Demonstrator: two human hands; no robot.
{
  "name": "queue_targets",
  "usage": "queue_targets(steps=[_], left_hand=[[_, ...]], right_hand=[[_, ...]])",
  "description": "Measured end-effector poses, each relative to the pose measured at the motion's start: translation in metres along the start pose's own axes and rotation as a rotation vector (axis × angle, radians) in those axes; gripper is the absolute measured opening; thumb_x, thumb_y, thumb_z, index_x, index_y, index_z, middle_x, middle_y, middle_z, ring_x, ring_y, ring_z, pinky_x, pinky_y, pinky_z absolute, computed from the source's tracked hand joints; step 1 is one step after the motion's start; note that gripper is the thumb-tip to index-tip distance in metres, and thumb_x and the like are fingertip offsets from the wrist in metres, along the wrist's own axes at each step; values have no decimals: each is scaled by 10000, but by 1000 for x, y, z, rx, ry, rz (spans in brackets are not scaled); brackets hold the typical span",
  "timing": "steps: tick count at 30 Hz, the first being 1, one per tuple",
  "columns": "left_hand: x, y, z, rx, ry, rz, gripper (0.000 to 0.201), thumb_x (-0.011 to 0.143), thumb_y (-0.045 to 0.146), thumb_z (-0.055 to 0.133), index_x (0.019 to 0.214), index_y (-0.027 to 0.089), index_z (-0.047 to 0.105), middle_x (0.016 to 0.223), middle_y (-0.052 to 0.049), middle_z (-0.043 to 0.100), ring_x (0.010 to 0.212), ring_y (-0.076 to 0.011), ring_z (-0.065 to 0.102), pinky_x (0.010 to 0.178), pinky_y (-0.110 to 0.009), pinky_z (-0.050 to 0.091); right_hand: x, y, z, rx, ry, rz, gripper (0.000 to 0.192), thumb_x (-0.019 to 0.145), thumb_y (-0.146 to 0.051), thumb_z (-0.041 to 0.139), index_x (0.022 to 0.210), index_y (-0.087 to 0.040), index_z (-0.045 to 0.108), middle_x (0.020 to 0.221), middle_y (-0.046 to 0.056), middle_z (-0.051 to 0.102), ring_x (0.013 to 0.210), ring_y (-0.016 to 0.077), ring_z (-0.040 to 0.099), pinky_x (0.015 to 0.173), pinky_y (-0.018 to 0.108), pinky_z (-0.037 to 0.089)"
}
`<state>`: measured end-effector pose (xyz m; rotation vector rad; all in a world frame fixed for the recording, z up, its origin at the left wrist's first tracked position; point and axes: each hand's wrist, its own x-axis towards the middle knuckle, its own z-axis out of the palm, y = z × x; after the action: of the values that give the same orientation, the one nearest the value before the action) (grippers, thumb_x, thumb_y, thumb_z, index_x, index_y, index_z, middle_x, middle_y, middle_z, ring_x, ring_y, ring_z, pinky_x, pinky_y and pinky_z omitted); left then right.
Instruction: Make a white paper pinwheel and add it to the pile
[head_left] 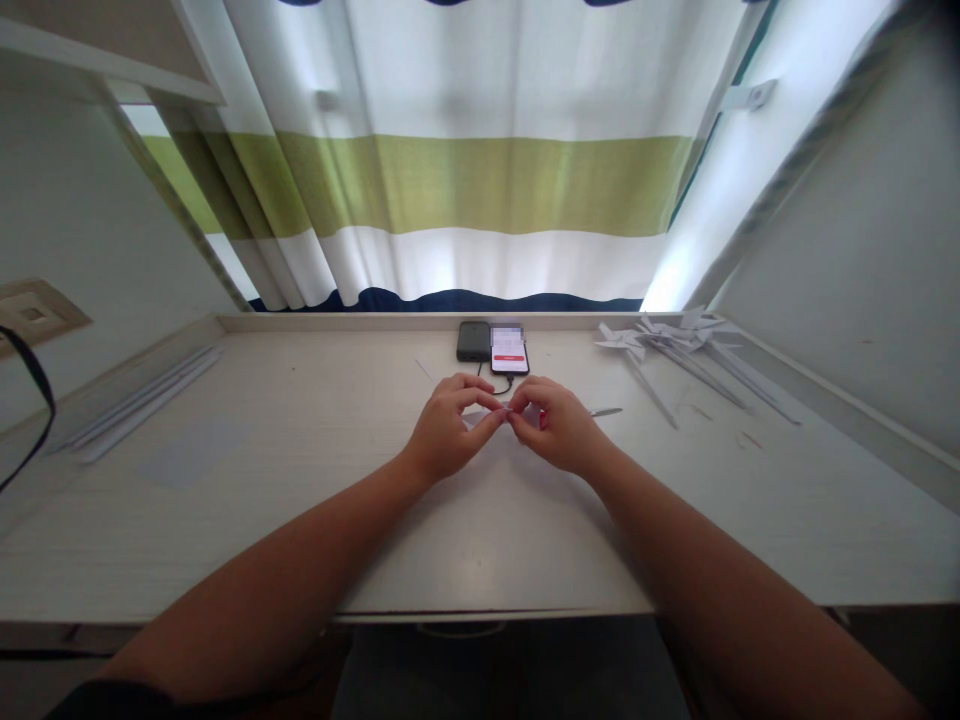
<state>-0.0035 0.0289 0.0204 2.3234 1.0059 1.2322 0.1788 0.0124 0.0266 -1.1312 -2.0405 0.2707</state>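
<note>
My left hand (452,428) and my right hand (553,425) meet above the middle of the desk. Both pinch a small piece of white paper (472,416) between thumb and forefinger, with the fingertips almost touching. My fingers hide most of the paper. Beside my right hand a metal blade (606,411) sticks out to the right, lying on the desk. A bit of red (543,419) shows at the right fingers; whether it belongs to the blade I cannot tell.
Behind my hands lie a lit phone (509,349) with a cable and a dark box-shaped device (473,342). Paper pinwheels (694,330) on paper sticks rest at the right. Rolled paper sticks (150,400) and a pale sheet (191,452) lie left on the white desk (315,400).
</note>
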Motion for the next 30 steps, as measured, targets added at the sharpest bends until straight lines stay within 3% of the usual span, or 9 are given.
queue_targets(steps=[20, 30], left_hand=[[0, 5, -4, 17, -18, 48, 99, 813, 247, 610, 891, 204, 654, 850, -33, 679, 820, -178, 611, 789, -333, 462], [0, 4, -4, 87, -25, 72, 86, 817, 226, 597, 874, 207, 659, 868, -29, 688, 845, -187, 609, 804, -344, 454]], right_hand=[[-2, 1, 1, 5, -10, 35, 11, 753, -193, 595, 755, -183, 599, 723, 12, 616, 668, 147, 537, 642, 283, 400], [-1, 3, 2, 13, -28, 30, 57, 777, -191, 563, 766, -184, 618, 718, 11, 623, 678, 148, 545, 656, 279, 406]])
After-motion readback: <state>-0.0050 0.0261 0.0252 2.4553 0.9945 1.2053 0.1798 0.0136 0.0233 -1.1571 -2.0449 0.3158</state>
